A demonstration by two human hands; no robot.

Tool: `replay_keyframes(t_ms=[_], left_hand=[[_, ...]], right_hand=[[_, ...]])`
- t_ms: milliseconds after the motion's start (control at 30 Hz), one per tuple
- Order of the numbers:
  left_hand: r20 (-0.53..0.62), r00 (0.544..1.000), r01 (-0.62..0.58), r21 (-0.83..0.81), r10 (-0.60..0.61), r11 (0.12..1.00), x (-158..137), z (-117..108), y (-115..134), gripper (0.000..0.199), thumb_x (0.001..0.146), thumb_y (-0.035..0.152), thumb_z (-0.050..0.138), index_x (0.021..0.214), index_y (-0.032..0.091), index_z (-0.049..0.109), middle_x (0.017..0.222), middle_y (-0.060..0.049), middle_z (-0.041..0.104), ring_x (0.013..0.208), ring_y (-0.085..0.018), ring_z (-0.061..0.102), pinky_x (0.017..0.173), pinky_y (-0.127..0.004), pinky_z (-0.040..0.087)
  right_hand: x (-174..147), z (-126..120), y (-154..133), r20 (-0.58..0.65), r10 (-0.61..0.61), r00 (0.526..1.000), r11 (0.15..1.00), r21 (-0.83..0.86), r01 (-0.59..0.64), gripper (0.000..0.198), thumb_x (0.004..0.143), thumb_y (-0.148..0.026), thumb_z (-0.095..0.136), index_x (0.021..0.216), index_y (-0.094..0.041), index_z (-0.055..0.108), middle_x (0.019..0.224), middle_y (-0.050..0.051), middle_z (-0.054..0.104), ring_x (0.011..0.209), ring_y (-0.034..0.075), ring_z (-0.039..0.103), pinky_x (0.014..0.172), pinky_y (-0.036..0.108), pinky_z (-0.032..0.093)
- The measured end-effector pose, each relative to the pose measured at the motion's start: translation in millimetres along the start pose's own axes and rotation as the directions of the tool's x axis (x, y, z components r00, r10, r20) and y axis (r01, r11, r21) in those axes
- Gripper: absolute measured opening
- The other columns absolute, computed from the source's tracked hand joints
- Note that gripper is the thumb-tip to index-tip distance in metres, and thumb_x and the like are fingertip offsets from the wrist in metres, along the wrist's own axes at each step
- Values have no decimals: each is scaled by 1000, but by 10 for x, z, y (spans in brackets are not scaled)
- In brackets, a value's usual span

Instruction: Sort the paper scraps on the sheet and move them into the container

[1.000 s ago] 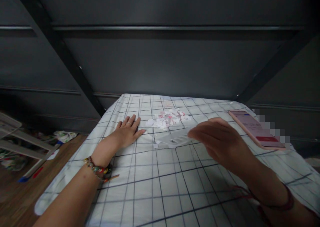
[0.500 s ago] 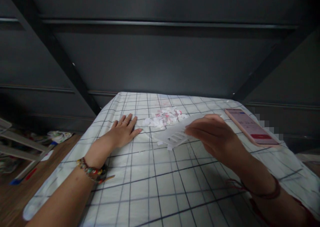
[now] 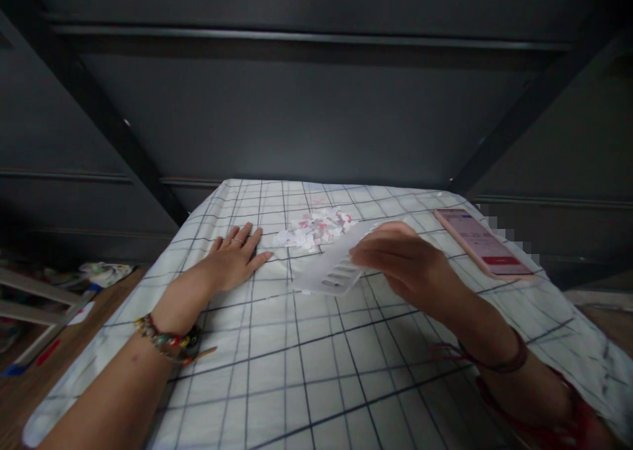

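My left hand lies flat on the checked cloth with its fingers spread, left of a loose heap of torn white paper scraps, some marked pink. Nothing is in it. My right hand is closed around the upper end of a thin whitish plastic piece with a row of slots. This piece slants down toward the cloth on the near right side of the heap and covers part of it from view. Whether its lower edge touches the cloth I cannot tell.
A phone in a pink case lies at the right with its screen lit. The white checked tablecloth covers the table. Dark panels rise behind its far edge. A pale wooden frame stands on the floor at left.
The slotted plastic piece looks tilted differently and its slots show more sharply. Paper bits seen at its lower edge earlier are no longer visible there. My left hand keeps its place; the view has shifted slightly.
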State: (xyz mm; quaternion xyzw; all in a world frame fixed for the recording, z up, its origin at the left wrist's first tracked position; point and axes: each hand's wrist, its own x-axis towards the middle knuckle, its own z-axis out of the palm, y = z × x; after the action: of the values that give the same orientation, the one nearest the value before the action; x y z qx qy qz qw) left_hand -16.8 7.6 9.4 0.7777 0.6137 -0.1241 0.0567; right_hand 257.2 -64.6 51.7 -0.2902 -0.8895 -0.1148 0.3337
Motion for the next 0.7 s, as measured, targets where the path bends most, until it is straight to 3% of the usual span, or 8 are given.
replay_keyframes(t_ms=[133, 300, 400, 533, 600, 700], left_hand=[[6, 1000, -1, -2, 1, 1000, 6, -2, 1, 65, 93, 52, 18, 146, 15, 11, 152, -11, 5, 138, -30, 5, 108, -48, 15], [-7, 1000, -12, 30, 12, 999, 19, 13, -6, 64, 93, 50, 19, 146, 14, 13, 152, -12, 8, 138, -29, 6, 108, -49, 16], [-14, 1000, -11, 34, 12, 999, 24, 14, -4, 65, 93, 51, 19, 146, 14, 13, 152, -13, 9, 138, -29, 6, 107, -49, 17], [-8, 1000, -10, 32, 10, 999, 28, 6, 1, 66, 92, 52, 17, 146, 14, 11, 152, -12, 8, 138, -29, 6, 107, -49, 17], [6, 1000, -2, 33, 2, 999, 30, 2, 4, 66, 93, 53, 17, 146, 15, 9, 152, -11, 7, 138, -29, 5, 108, -48, 16], [24, 1000, 9, 33, -9, 999, 33, 2, 5, 65, 93, 52, 17, 146, 15, 8, 152, -11, 5, 138, -28, 3, 108, -48, 14]], right_hand=[[-34, -78, 63, 142, 56, 988, 998, 17, -59, 30, 81, 1, 40, 73, -18, 60, 71, 0, 66, 69, 13, 58, 68, 28, 48], [-140, -266, 202, -24, 94, 995, 995, -41, -94, 31, 76, 2, 42, 79, -22, 61, 75, -1, 67, 76, 15, 62, 73, 31, 50], [-159, -332, 231, -55, 113, 992, 985, -127, -119, 33, 75, 3, 41, 81, -22, 61, 76, 1, 68, 78, 17, 63, 74, 33, 50], [-186, -441, 282, 37, 116, 993, 943, -317, -99, 31, 73, 3, 40, 75, -20, 62, 68, 3, 69, 64, 18, 63, 62, 32, 50], [-227, -500, 326, 113, 91, 989, 934, -354, -45, 33, 71, 2, 38, 73, -20, 62, 65, 3, 69, 60, 18, 63, 58, 32, 49], [-303, -540, 386, 127, 85, 988, 933, -357, -34, 35, 70, 3, 38, 74, -22, 62, 66, 1, 69, 63, 17, 63, 61, 31, 47]])
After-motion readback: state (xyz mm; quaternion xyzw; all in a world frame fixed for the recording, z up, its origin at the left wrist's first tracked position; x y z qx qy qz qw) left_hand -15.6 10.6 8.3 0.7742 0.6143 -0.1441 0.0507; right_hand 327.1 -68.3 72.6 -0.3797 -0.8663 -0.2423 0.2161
